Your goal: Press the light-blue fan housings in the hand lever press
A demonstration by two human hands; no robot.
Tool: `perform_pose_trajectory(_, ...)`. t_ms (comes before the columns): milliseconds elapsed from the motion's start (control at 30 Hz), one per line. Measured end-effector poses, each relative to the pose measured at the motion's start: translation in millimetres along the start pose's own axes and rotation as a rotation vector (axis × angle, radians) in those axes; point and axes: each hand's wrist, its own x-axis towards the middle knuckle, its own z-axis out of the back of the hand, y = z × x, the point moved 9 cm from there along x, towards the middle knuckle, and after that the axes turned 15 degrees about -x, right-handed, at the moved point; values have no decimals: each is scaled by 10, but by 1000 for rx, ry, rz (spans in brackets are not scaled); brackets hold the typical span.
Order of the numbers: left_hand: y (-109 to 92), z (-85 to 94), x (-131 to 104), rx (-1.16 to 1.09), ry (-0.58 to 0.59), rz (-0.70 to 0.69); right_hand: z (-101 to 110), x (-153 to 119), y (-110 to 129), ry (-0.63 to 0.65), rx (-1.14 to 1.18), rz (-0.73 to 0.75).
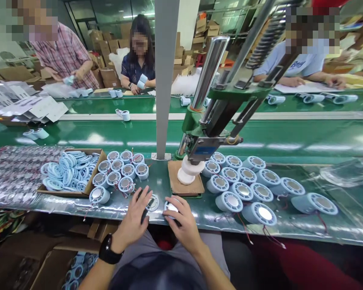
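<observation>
My left hand (135, 216) lies over the bench with its fingers stretched out and apart. Its fingertips are at the left edge of a flat light-blue ring (153, 203); whether they touch it I cannot tell. My right hand (184, 220) curls its fingers around a light-blue round housing with a silver disc face (172, 206), partly hidden by those fingers. Just beyond stands a green lever press (210, 133). Its white round pusher (187, 169) is over a brown pad (174, 183) on the press base.
Similar housings with wires stand in groups to the left (117, 165) and right (242, 190). A cardboard tray of blue rings (71, 169) is at the left. A grey post (163, 80) rises before the green conveyor (124, 131). Several people work beyond it.
</observation>
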Motion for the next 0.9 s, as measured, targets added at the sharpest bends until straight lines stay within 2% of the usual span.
perform_pose_trajectory(67, -26, -9, 24, -15, -13, 4, 95, -63, -57, -33, 12, -26)
perform_pose_trajectory(133, 11, -7, 56, 12, -89, 64, 141, -99, -136, -56, 21, -82)
perform_pose_trajectory(200, 48, -51, 96, 25, -119, 114, 155, -127, -217, -69, 20, -151)
perform_pose_trajectory(333, 19, -170, 193, -33, -42, 77, 152, -165, -284, -66, 30, -200)
perform_pose_trajectory(433, 23, -162, 247, -14, -61, 73, 135, -185, -305, -53, 49, -207)
perform_pose_trajectory(567, 40, -70, 285, -89, -181, 144, 56, -187, -312, -50, 27, -252)
perform_pose_trajectory(667, -100, 16, 297, -205, -244, 116, -60, -123, -255, -71, 6, -268)
perform_pose_trajectory(800, -380, -30, 335, -153, -150, 15, -198, -2, -143, -135, 32, -245)
perform_pose_trajectory(900, -406, -46, 346, -115, -182, 49, -234, 18, -111, -179, 13, -260)
